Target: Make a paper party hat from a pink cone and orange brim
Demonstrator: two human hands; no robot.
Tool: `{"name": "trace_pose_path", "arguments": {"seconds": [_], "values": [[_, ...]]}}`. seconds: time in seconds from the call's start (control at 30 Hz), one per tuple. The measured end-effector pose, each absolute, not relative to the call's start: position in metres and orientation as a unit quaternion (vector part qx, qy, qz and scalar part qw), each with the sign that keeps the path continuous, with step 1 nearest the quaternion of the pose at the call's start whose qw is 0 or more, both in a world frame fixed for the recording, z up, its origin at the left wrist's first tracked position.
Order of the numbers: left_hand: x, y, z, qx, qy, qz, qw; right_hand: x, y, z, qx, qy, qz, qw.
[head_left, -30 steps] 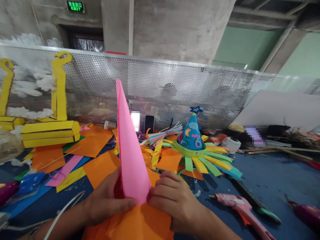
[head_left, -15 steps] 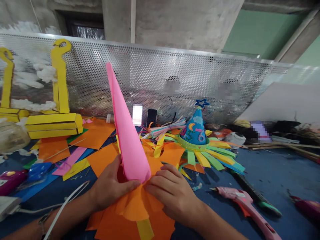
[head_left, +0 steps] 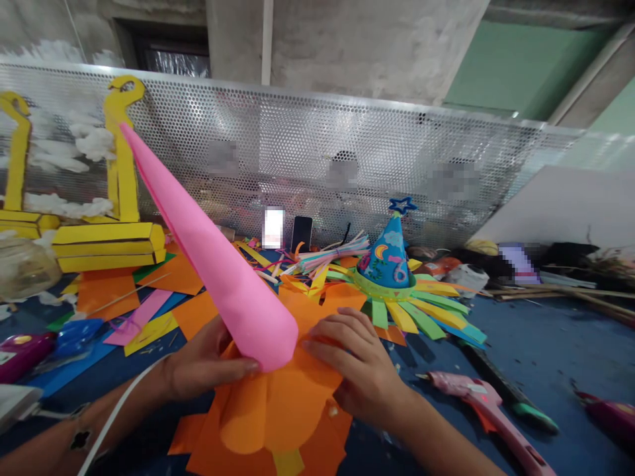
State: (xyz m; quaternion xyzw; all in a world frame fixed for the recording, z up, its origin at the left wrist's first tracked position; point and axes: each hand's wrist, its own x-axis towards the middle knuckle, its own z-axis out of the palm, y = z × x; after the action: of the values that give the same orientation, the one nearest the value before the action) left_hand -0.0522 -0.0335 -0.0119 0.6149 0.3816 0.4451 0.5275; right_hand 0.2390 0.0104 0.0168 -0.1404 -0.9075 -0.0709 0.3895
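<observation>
A long pink paper cone (head_left: 218, 271) leans far to the left in front of me, its tip up beside the yellow stand. Its wide end meets an orange paper piece (head_left: 278, 403) with rounded lobes that hang toward me. My left hand (head_left: 213, 360) grips the cone near its base, thumb in front and fingers behind. My right hand (head_left: 354, 363) pinches the orange paper just right of the cone's base; its fingertips are partly hidden. More orange sheets lie beneath both hands.
A blue decorated party hat (head_left: 389, 258) with a fringed brim stands behind my right hand. A pink glue gun (head_left: 489, 403) and a dark green-ended tool (head_left: 510, 390) lie at right. Yellow card stands (head_left: 109, 244) rise at left. A white cable (head_left: 124, 403) crosses my left forearm.
The pink cone has tilted further left, its tip swinging left. More of the orange piece's lobes now shows toward me. My right hand has shifted slightly right, away from the cone's base.
</observation>
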Motion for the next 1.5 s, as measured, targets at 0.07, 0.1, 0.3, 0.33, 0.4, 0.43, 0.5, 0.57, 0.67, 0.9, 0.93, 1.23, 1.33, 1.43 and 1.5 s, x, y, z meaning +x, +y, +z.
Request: {"name": "trace_pose_path", "arguments": {"seconds": [0.07,0.1,0.3,0.33,0.4,0.43,0.5,0.57,0.67,0.9,0.93,1.23,1.33,1.43,1.5], "values": [[-0.055,-0.034,-0.012,0.636,0.359,0.43,0.53,0.242,0.012,0.018,-0.126,-0.914,-0.063,0.379],[-0.056,-0.034,-0.012,0.647,0.347,0.42,0.533,0.243,0.012,0.019,-0.119,-0.919,-0.054,0.371],[-0.049,-0.037,-0.011,0.627,0.358,0.435,0.539,0.238,0.004,0.021,-0.093,-0.936,-0.013,0.339],[-0.048,-0.037,-0.01,0.611,0.363,0.447,0.543,0.237,0.003,0.021,-0.092,-0.935,-0.015,0.342],[-0.046,-0.039,-0.01,0.584,0.36,0.469,0.557,0.236,0.004,0.019,-0.091,-0.933,-0.022,0.349],[-0.045,-0.04,-0.009,0.575,0.353,0.478,0.562,0.236,0.004,0.019,-0.089,-0.931,-0.027,0.353],[-0.042,-0.041,-0.009,0.568,0.342,0.486,0.57,0.235,0.004,0.017,-0.088,-0.931,-0.036,0.354],[-0.04,-0.042,-0.009,0.565,0.333,0.487,0.577,0.234,0.003,0.016,-0.091,-0.933,-0.04,0.347],[-0.04,-0.041,-0.01,0.557,0.327,0.487,0.588,0.233,0.001,0.016,-0.092,-0.934,-0.039,0.342],[-0.052,-0.043,-0.005,0.547,0.334,0.472,0.606,0.239,0.005,0.019,-0.092,-0.924,-0.03,0.37],[-0.052,-0.043,-0.004,0.553,0.323,0.468,0.609,0.24,0.006,0.019,-0.086,-0.924,-0.029,0.371],[-0.044,-0.037,-0.008,0.508,0.361,0.502,0.599,0.237,0.002,0.02,-0.084,-0.936,-0.034,0.34],[-0.044,-0.036,-0.011,0.481,0.361,0.517,0.609,0.237,0.001,0.019,-0.095,-0.937,-0.033,0.335],[-0.046,-0.036,-0.012,0.471,0.35,0.514,0.625,0.236,0.002,0.018,-0.103,-0.933,-0.019,0.345],[-0.048,-0.036,-0.012,0.466,0.324,0.513,0.644,0.237,0.004,0.019,-0.1,-0.93,-0.01,0.354]]}}
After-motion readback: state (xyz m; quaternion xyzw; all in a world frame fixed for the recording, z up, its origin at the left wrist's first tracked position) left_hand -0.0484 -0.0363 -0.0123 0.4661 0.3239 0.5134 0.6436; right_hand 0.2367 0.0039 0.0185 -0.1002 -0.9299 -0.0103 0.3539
